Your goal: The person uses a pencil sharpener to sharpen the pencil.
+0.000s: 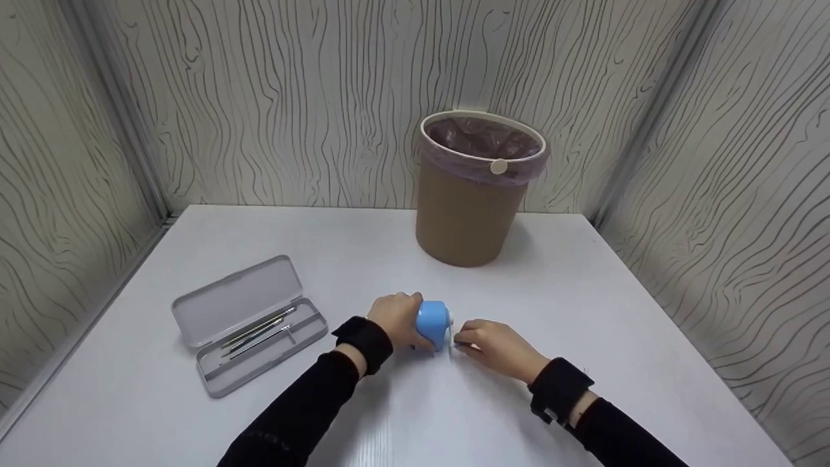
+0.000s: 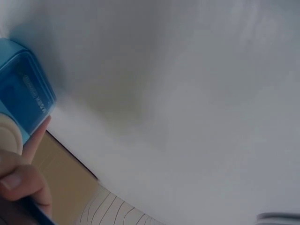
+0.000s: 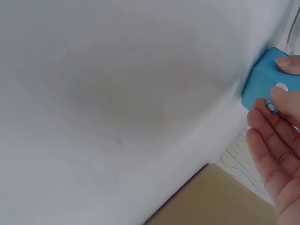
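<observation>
Blue, boxy plastic sharpener (image 1: 433, 322) — white knob — between both hands.

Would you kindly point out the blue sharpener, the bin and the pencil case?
blue sharpener (image 1: 432, 322), head view, its top face.
bin (image 1: 462, 220), head view, its brown wall.
pencil case (image 1: 237, 299), head view, its open lid.

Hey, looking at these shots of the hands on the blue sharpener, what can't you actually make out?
- Blue sharpener: head view, both hands cover its sides, so any handle is hidden.
- Its label: left wrist view, print blurred, unreadable.
- Right hand: right wrist view, cut off by the frame edge.
- Tools in the open grey case: head view, too small to identify.
</observation>
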